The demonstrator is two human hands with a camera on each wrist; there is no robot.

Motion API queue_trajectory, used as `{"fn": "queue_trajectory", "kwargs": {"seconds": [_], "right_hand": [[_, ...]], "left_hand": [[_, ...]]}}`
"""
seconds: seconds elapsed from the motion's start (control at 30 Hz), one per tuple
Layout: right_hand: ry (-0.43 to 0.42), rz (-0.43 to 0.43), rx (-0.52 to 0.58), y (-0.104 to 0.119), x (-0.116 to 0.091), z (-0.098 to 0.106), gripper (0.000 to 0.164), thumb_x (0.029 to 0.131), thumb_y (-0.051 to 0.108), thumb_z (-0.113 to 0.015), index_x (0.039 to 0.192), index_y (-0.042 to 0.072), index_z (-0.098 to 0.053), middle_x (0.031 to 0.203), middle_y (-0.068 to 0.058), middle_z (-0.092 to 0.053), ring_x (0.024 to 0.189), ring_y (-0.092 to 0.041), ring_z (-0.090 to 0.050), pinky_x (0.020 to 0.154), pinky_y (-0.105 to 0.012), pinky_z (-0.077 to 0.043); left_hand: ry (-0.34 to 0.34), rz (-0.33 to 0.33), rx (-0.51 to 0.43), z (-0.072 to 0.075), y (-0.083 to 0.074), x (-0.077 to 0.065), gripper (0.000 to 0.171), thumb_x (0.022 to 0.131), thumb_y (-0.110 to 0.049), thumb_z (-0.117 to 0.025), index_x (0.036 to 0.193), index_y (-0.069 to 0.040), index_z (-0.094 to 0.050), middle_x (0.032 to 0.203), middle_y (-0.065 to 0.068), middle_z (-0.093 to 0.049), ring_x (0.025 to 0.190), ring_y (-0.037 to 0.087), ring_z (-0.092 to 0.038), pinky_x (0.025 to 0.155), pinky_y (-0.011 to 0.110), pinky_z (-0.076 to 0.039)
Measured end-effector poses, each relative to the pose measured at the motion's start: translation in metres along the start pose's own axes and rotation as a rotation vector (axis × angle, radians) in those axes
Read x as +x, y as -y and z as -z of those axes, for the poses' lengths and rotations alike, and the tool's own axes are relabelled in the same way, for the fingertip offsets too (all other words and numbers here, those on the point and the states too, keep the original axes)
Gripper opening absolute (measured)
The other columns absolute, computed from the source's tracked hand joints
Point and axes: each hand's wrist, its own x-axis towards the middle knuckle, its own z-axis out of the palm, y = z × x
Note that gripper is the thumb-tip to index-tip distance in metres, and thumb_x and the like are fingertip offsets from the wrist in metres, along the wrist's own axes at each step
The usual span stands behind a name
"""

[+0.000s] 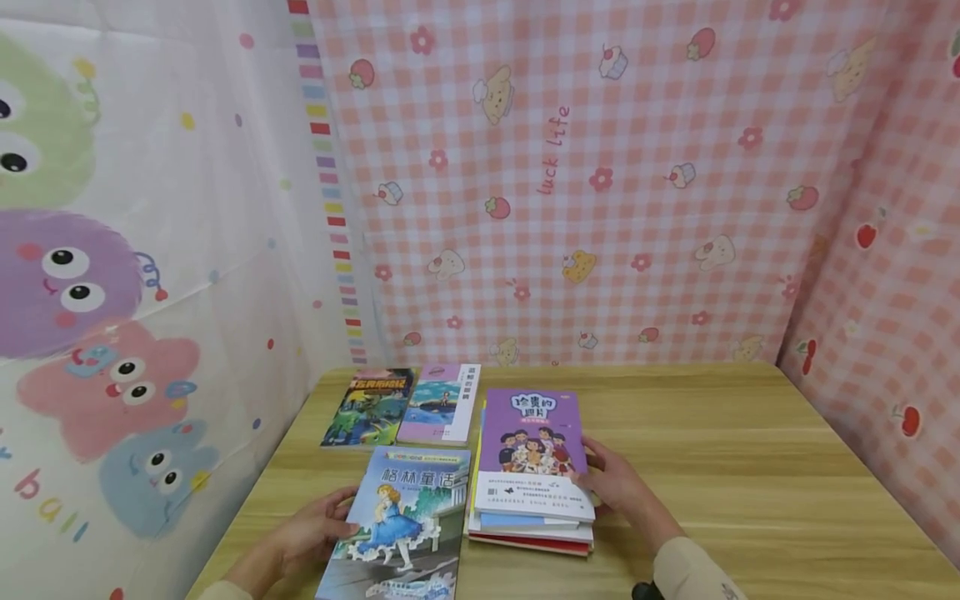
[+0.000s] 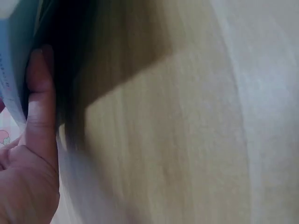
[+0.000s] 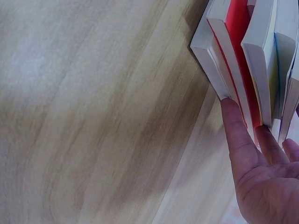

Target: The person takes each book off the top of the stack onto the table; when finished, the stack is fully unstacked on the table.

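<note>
In the head view my left hand (image 1: 326,525) grips the left edge of a blue picture-cover book (image 1: 408,508) showing a girl in a blue dress. Its thumb lies on the cover; in the left wrist view a finger (image 2: 39,102) runs along the book's edge. My right hand (image 1: 611,479) rests against the right side of a stack of books, topped by a purple and white book (image 1: 534,450). In the right wrist view its fairly straight fingers (image 3: 236,126) touch the book edges, among them a red-covered book (image 3: 238,28); the stack's far side is hidden.
Behind the blue book lie a dark green adventure-cover book (image 1: 367,408) and a lilac book (image 1: 438,404), side by side. All rest on a wooden table (image 1: 720,467). A pink checked curtain (image 1: 570,208) hangs behind, and a white cartoon curtain (image 1: 225,275) borders the left.
</note>
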Motion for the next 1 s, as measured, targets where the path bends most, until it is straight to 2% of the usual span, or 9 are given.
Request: {"fn": "queue_trajectory", "kwargs": {"seconds": [0.07,0.23,0.33,0.43,0.53,0.6,0.67,0.83,1.0], "right_hand": [[-0.003,-0.002,-0.001,0.0,0.0,0.0,0.069,0.097,0.005,-0.061,0.157,0.01,-0.028,0.151,-0.031,-0.034,0.11,-0.04,-0.059,0.071,-0.052,-0.057],[0.0,0.007,0.014,0.001,-0.001,-0.001,0.069,0.096,0.003,-0.061,0.157,0.008,-0.028,0.15,-0.032,-0.035,0.106,-0.038,-0.061,0.069,-0.051,-0.057],[0.007,0.018,0.037,0.001,-0.001,-0.001,0.07,0.096,0.002,-0.061,0.157,0.008,-0.027,0.15,-0.033,-0.035,0.104,-0.037,-0.062,0.069,-0.052,-0.057],[0.009,0.017,0.049,0.002,-0.001,-0.001,0.07,0.095,0.002,-0.061,0.157,0.008,-0.027,0.15,-0.032,-0.034,0.105,-0.037,-0.062,0.069,-0.052,-0.057],[0.006,0.008,0.041,0.003,-0.001,0.0,0.07,0.096,0.003,-0.061,0.157,0.009,-0.028,0.15,-0.032,-0.034,0.106,-0.038,-0.061,0.07,-0.052,-0.057],[0.005,0.004,0.037,0.003,-0.001,0.001,0.07,0.096,0.004,-0.062,0.157,0.009,-0.028,0.151,-0.032,-0.034,0.107,-0.038,-0.061,0.07,-0.052,-0.057],[0.005,0.003,0.034,0.002,0.0,0.001,0.07,0.096,0.004,-0.062,0.157,0.008,-0.027,0.151,-0.032,-0.033,0.108,-0.04,-0.061,0.07,-0.052,-0.057],[0.005,0.002,0.038,0.002,0.001,0.0,0.071,0.095,0.001,-0.061,0.157,0.008,-0.027,0.151,-0.032,-0.033,0.108,-0.041,-0.06,0.069,-0.053,-0.057],[-0.001,-0.008,0.028,0.001,0.0,0.0,0.07,0.096,0.003,-0.061,0.157,0.009,-0.027,0.15,-0.031,-0.034,0.107,-0.038,-0.061,0.069,-0.051,-0.057]], "left_hand": [[-0.011,0.002,0.009,0.001,0.002,0.003,0.087,0.093,0.0,-0.062,0.154,0.008,-0.001,0.147,0.022,-0.046,0.109,0.027,-0.063,0.091,0.049,-0.052],[-0.06,0.008,0.053,0.0,0.002,0.01,0.085,0.093,-0.001,-0.064,0.154,0.008,-0.006,0.142,0.023,-0.051,0.105,0.028,-0.065,0.089,0.049,-0.052],[-0.112,0.022,0.1,-0.001,0.001,0.011,0.082,0.092,0.0,-0.065,0.153,0.008,-0.011,0.138,0.025,-0.052,0.104,0.029,-0.065,0.088,0.049,-0.053],[-0.211,0.023,0.268,-0.004,-0.002,0.011,0.073,0.091,-0.005,-0.069,0.15,0.007,-0.028,0.123,0.023,-0.059,0.098,0.026,-0.063,0.083,0.044,-0.054],[-0.316,-0.015,0.457,-0.005,-0.011,0.011,0.057,0.09,-0.01,-0.072,0.139,0.006,-0.048,0.105,0.012,-0.06,0.09,0.023,-0.056,0.074,0.037,-0.052],[-0.346,-0.057,0.52,-0.005,-0.017,0.011,0.051,0.09,-0.011,-0.071,0.134,0.006,-0.053,0.102,0.012,-0.058,0.089,0.024,-0.053,0.072,0.036,-0.049],[-0.361,-0.088,0.528,-0.004,-0.022,0.013,0.049,0.091,-0.011,-0.07,0.133,0.007,-0.053,0.103,0.012,-0.058,0.089,0.024,-0.054,0.072,0.037,-0.05],[-0.384,-0.102,0.52,-0.005,-0.029,0.02,0.054,0.093,-0.014,-0.069,0.139,0.005,-0.049,0.109,0.011,-0.06,0.094,0.023,-0.058,0.076,0.038,-0.052],[-0.349,-0.132,0.501,-0.014,-0.037,0.029,0.055,0.095,-0.016,-0.067,0.142,0.003,-0.047,0.113,0.012,-0.059,0.1,0.025,-0.058,0.08,0.041,-0.053]]}}
